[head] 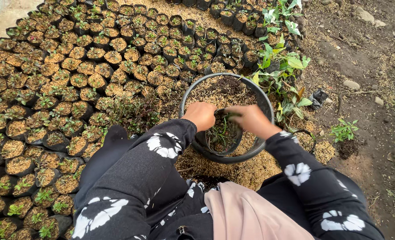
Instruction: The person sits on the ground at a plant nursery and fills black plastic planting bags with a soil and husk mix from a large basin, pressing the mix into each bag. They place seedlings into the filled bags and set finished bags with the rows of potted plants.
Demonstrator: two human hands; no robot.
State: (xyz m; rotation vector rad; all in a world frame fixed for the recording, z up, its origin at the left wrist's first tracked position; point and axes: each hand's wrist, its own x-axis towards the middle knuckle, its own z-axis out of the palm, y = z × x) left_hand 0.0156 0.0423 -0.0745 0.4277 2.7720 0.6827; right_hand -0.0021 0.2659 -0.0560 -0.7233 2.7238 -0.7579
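Our left hand (200,115) grips the near-left rim of a small black bag (223,135), fingers curled over its edge. Our right hand (250,120) pinches a green seedling (224,129) over the bag's open mouth; its stem runs down from the fingers into the soil. The bag stands upright, mouth up, inside the bucket (263,103) beneath both hands. Rows of pots (73,80) spread left.

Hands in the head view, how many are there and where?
2: left hand grips the small seedling bag over the big black tub; right hand presses into the bag's top.
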